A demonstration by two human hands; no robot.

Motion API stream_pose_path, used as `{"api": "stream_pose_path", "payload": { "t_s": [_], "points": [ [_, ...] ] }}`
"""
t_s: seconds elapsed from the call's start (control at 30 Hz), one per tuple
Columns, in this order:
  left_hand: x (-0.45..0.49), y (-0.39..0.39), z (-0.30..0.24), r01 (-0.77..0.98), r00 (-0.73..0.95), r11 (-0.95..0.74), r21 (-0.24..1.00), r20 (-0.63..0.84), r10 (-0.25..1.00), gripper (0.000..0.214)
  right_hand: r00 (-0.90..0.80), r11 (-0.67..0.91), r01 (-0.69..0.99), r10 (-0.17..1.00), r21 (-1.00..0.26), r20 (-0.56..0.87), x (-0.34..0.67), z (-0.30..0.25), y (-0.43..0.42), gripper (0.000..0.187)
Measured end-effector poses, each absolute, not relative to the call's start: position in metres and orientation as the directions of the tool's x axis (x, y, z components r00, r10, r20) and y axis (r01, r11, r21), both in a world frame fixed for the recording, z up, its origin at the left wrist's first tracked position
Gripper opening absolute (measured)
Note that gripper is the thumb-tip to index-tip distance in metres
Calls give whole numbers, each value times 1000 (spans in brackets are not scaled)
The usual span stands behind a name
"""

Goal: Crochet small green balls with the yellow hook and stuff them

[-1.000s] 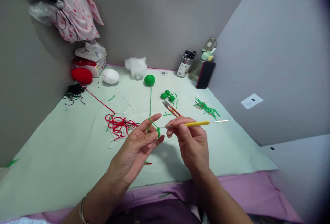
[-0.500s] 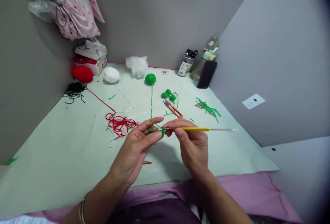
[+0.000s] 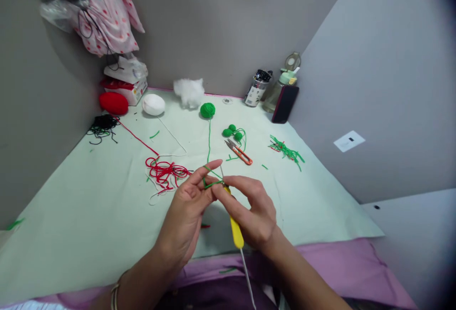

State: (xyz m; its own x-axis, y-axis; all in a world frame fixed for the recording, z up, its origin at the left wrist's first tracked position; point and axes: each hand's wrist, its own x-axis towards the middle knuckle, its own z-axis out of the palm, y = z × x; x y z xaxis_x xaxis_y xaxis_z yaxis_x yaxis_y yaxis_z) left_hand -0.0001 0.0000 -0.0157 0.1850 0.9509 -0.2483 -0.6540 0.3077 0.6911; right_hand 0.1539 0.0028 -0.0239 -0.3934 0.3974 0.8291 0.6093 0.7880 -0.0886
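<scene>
Right grip (image 3: 254, 210) is clamped on the yellow-handled hook (image 3: 236, 232), slanting over the near edge of the desk (image 3: 99, 215); left grip (image 3: 187, 208) pinches green yarn (image 3: 209, 146), which loops round its fingers and runs to a green ball (image 3: 207, 110).

Crochet hook (image 3: 236, 231): smooth, plastic-looking handle; metallic shaft
Snips (image 3: 243, 156): metal blades
Green ball (image 3: 207, 110): matt, fibrous yarn
Stuffing (image 3: 189, 94): fluffy, matt (cotton-like by eye)

The left hand (image 3: 185, 212) extends its index finger (image 3: 210, 166) above its bent thumb (image 3: 204, 199); just beside it, the right hand (image 3: 258, 215) curls, thumb and forefinger (image 3: 244, 183) near the left fingertips, forearms (image 3: 302, 262) slanting in behind.
</scene>
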Motion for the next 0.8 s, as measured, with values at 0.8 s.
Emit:
{"api": "stream_pose_path", "payload": {
  "t_s": [0.8],
  "points": [
    [4, 2, -10, -787, 131, 291, 544, -313, 941, 28, 12, 692, 248, 698, -678, 716, 142, -24, -2, 34]
  ]
}}
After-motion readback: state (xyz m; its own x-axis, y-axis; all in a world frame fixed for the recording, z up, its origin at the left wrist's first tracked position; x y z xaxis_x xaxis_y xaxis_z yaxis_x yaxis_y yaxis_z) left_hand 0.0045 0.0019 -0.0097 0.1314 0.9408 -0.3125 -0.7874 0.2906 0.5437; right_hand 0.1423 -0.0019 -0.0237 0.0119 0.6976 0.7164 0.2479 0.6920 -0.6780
